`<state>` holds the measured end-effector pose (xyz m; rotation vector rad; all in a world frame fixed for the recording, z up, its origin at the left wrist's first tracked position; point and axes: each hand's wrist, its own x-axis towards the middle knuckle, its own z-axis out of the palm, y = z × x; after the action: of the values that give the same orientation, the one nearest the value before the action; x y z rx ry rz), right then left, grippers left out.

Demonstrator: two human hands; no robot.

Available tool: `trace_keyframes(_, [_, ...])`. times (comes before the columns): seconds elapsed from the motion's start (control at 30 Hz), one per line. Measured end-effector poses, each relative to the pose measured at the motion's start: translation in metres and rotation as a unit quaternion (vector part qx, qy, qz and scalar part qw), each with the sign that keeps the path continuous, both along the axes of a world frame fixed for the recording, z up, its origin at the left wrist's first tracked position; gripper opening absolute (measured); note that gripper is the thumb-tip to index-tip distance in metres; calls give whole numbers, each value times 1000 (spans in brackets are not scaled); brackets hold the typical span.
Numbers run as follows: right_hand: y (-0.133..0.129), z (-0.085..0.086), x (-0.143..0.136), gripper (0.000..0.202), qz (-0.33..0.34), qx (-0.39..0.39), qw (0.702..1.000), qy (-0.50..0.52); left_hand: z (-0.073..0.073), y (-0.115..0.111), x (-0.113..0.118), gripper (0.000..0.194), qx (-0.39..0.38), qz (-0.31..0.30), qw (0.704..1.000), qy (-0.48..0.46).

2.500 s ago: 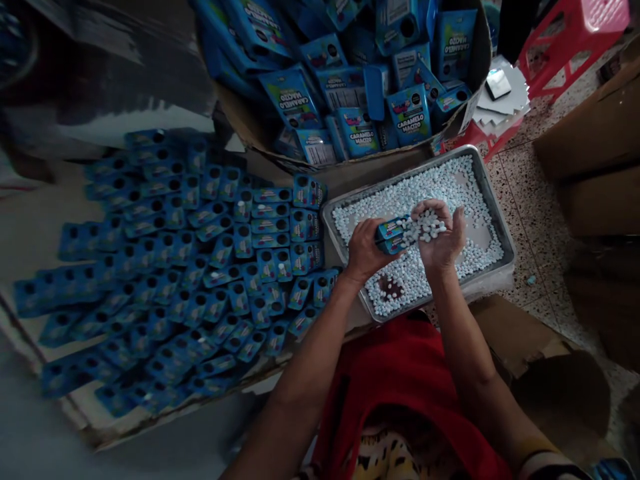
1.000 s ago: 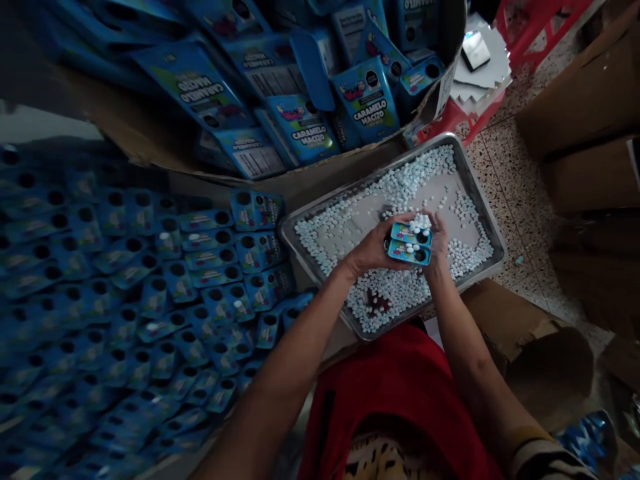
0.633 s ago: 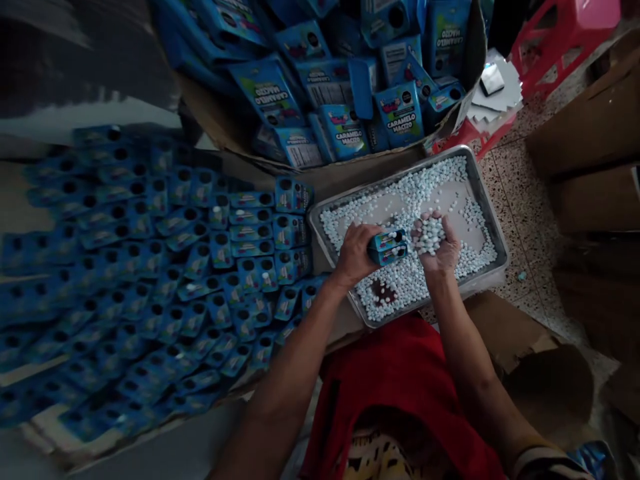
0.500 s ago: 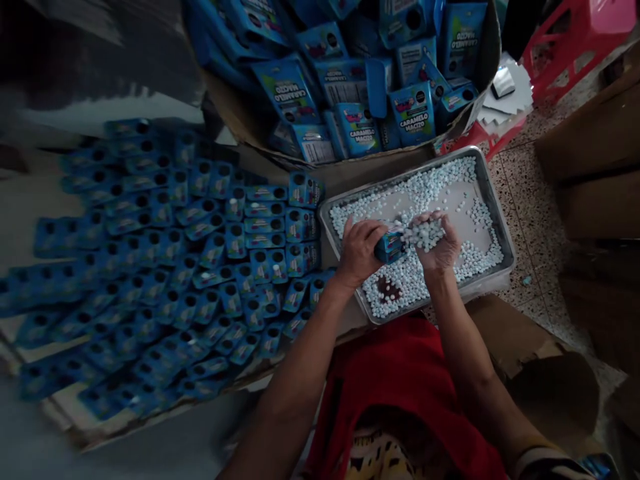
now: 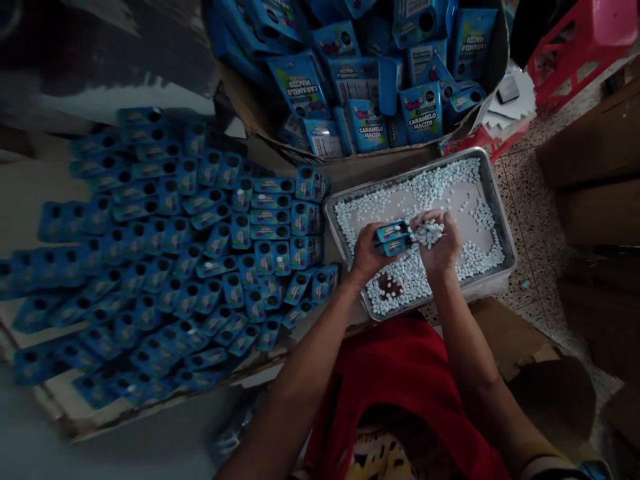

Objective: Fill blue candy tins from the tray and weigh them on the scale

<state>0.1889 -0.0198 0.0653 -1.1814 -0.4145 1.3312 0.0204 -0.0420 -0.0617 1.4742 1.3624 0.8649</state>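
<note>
Candies (image 5: pixel 440 181) along tray (image 5: pixel 505 210) edges, bare patches (image 5: pixel 469 230) between

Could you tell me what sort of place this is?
Probably a small candy-packing workshop: a metal tray of loose white candies, rows of small blue boxes, and a carton full of more blue packs.

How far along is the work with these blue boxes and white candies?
Looks done, perhaps: rows of standing boxes, a few showing white at their openings; I can't tell how full.
In hand: the left hand holds two boxes beside candies cupped in the right hand.
Apparently left: many candies in the tray. The carton's status is unclear.
</note>
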Motion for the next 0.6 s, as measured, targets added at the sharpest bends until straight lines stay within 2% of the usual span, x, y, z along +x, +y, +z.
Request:
trace_keyframes(0.13, [2, -6, -6, 38, 26, 52, 995, -82, 4, 3, 5, 81, 8, -2, 1000, 19])
trace_keyframes(0.23, [10, -13, -11, 40, 26, 69, 991, -110, 6, 6, 0, 80, 8, -14, 999, 28])
trace_keyframes(0.4, [16, -17, -20, 51, 57, 20, 986, -154, 8, 9, -16, 82, 4, -55, 998, 17])
trace_keyframes(0.5, [8, -12, -26, 60, 78, 14, 984, -159, 5, 9, -22, 81, 3, -34, 999, 7])
trace_keyframes(0.6, [-6, -8, -22, 64, 128, 72, 980, -134, -3, 11, -26, 83, 1, -10, 1000, -19])
